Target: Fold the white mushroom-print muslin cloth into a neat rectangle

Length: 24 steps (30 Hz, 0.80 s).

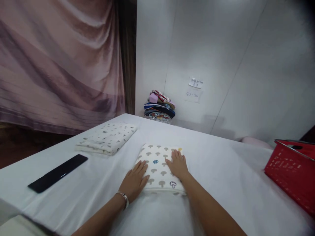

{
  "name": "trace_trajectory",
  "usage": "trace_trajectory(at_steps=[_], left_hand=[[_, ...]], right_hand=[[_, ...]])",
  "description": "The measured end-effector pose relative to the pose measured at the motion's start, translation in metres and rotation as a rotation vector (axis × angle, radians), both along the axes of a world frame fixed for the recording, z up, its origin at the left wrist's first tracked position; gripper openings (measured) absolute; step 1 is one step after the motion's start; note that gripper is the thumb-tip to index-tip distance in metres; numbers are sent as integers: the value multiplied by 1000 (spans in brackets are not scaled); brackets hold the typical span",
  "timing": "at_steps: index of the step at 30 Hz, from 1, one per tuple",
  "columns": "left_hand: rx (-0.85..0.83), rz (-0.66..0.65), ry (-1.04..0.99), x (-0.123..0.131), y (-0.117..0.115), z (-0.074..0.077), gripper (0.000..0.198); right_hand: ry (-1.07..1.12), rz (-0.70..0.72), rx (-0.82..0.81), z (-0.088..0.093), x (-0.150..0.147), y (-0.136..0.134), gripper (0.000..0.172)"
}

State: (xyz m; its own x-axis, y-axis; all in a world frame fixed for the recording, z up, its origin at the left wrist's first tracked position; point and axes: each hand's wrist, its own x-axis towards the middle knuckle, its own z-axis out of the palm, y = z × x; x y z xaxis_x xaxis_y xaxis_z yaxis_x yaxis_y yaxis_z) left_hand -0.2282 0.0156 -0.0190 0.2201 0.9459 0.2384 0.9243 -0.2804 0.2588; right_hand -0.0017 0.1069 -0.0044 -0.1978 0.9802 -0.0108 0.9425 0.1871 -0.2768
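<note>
A white folded cloth (157, 170) printed with grey mushrooms lies flat on the white-covered table in front of me. My left hand (136, 179) rests on its left edge, fingers stretched out, with a bracelet at the wrist. On the upper right part of the same cloth lies my right hand (178, 165), flat with its fingers spread. Neither hand grips the fabric. Farther back on the left is a second folded cloth (108, 137), white with small dark and grey shapes.
A long black flat object (59, 173) lies at the table's left. At the right stands a red plastic basket (290, 172). Several folded fabrics form a stack (159, 106) beyond the table's far edge, by the white wall. A pink curtain (61, 65) hangs at the left.
</note>
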Motion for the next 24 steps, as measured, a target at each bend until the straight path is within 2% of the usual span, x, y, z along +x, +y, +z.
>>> trace_trajectory(at_steps=[4, 8, 11, 15, 18, 21, 24], left_hand=[[-10, 13, 23, 1, 0, -1, 48], [-16, 16, 3, 0, 3, -2, 48], [-42, 14, -98, -3, 8, -1, 46], [-105, 211, -319, -13, 16, 7, 48], [-205, 365, -371, -17, 24, 18, 53], [-268, 407, -345, -12, 29, 24, 52], [-221, 361, -361, 1, 21, 19, 52]], right_hand=[[0, 16, 5, -10, 3, 3, 73], [25, 20, -25, -2, 1, 6, 71], [90, 13, -52, 1, 9, 5, 64], [279, -121, -14, -10, 31, -13, 68], [387, -190, 5, -25, 44, -32, 67], [534, -147, 45, -34, 51, -42, 66], [688, -121, 25, -33, 61, -41, 68]])
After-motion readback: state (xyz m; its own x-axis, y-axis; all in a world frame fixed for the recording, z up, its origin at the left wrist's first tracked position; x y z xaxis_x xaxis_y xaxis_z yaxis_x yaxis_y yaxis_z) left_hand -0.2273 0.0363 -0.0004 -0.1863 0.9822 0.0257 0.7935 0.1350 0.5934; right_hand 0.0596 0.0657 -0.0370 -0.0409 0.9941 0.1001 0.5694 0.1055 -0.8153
